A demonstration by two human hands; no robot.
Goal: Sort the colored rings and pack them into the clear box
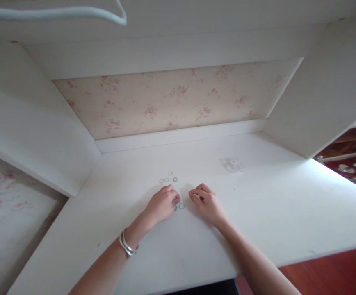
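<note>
while the near ring (181, 203) lies flat on the worktop (258, 205) between the two hands, it's the left hand (162, 202) that is closer! from those left fingers the ring sits just to the right and a touch toward the body; from the right hand (208, 204) it lies off to the left, also bodyward. no long axis to read here, it's a round loop.

and the fingers? left ones curled, thumb drawn in close to the index; whether anything is pinched there, i cannot tell. right ones bent too, thumb and index tips almost meeting, nothing visible between them, though something tiny could be hidden.

just beside the near ring, a second ring (175, 209) peeks out, partly covered by the left hand. out beyond the knuckles, four far rings (177, 179) in a loose cluster, too small to make out their finish. further right, a clear packet (232, 164), its contents hard to read. up top, a white tube (53, 13) runs out of view at the left edge.
</note>
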